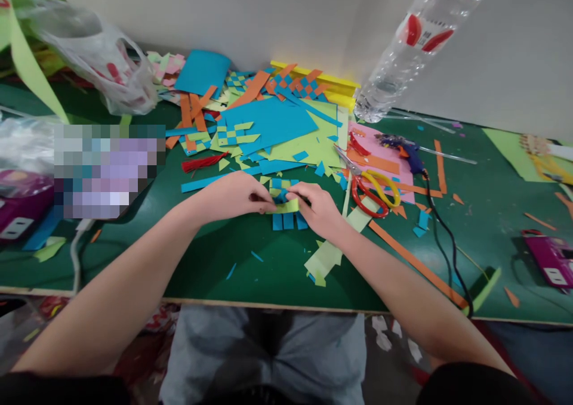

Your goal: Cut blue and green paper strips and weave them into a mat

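A small woven paper piece (280, 185) of blue and light green strips lies on the green table between my hands. Its blue strip ends (289, 221) spread toward me. Across them runs a light green paper strip (286, 206), slightly raised. My left hand (244, 193) pinches the strip's left end. With thumb and fingers closed, my right hand (316, 205) grips its right end. Just beyond the weave are blue paper strips (280, 166). To the right of my right hand lie scissors (369, 193) with one red and one yellow handle loop.
Blue and green paper sheets (268, 124) pile up at the back. A clear plastic bottle (403, 59) stands at the wall. A blue glue gun (409, 154) trails its black cord rightward. A blurred-out object (111, 172) with a cable lies left. Paper scraps are scattered about.
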Available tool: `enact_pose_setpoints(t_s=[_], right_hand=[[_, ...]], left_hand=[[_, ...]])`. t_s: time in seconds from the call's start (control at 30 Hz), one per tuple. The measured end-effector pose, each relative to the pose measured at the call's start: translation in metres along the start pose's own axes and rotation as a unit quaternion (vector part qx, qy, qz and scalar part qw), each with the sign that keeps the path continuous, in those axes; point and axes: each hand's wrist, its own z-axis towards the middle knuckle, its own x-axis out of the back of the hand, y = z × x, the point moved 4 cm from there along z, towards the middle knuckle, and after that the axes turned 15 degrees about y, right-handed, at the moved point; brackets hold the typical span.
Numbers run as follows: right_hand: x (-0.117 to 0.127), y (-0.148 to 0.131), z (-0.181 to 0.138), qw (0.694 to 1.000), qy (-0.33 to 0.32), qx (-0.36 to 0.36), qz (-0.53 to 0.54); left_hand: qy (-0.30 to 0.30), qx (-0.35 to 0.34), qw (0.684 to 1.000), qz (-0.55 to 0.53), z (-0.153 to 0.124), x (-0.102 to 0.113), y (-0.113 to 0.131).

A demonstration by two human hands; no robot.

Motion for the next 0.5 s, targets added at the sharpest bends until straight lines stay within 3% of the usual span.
enact_pose_setpoints(t_s=[0.37, 0.5], right_hand=[[0.008, -0.007, -0.001, 0.997, 0.008, -0.025, 0.070], [0.021, -0.006, 0.000, 0.996, 0.051, 0.003, 0.070]], left_hand=[[-0.031, -0.012, 0.999, 0.015, 0.000, -0.001, 0.000], [0.027, 0.011, 0.999, 0.020, 0.000, 0.008, -0.006]])
